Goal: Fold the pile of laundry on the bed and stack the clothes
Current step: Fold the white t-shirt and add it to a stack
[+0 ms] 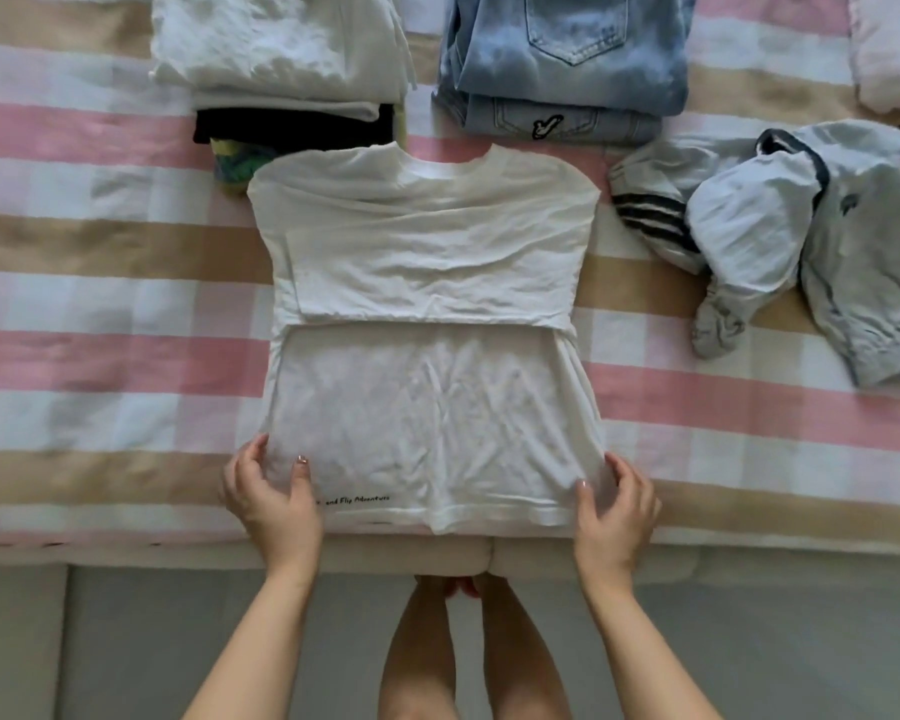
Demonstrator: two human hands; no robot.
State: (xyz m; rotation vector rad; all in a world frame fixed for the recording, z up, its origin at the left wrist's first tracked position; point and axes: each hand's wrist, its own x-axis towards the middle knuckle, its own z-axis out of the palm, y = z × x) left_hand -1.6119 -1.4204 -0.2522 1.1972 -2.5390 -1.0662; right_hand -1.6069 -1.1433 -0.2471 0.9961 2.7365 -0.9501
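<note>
On the striped bed (100,304), a wrinkled white T-shirt (427,314) lies centred, sleeves folded in, hem at six o'clock reading "and Flip Adventure"; left hand (268,493) and right hand (614,506) pinch its corners at seven and five o'clock.

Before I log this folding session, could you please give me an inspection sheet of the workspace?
Surface: striped bed sheet, pink, beige and white.
Job's things: white T-shirt flat, sleeves folded across its upper half; stack of folded tops and folded jeans behind it; grey sweatshirt crumpled, unfolded, at right.
Clutter: white pillow-like item, far right corner.
Grippers: left hand and right hand each pinch a hem corner of the T-shirt.
Cables: nothing seen.
Surroundings: grey floor; person's bare legs.
</note>
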